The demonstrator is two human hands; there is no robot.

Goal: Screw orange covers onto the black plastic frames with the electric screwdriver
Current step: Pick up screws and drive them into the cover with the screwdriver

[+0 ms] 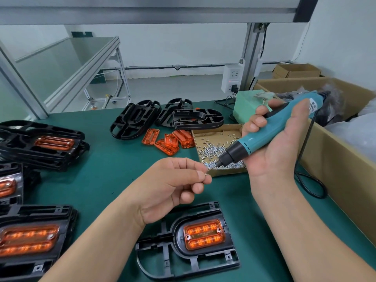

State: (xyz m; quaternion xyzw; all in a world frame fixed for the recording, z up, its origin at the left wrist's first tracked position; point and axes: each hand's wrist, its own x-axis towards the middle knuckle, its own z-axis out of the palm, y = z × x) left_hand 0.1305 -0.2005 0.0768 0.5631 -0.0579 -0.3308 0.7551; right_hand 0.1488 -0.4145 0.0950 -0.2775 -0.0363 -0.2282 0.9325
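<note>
The right hand (pixel 270 139) grips the blue screwdriver (pixel 262 135); the left hand (pixel 173 186) pinches what looks like a tiny screw (pixel 206 174) at its tip, above the black frame (pixel 189 243)

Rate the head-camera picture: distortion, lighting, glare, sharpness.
Head view: wide-angle distortion leans the aluminium post; lighting even, shadows soft; bright reflections on the orange cover in the near frame; finished frames at the left edge look smeared; electric screwdriver is sharp.
</note>
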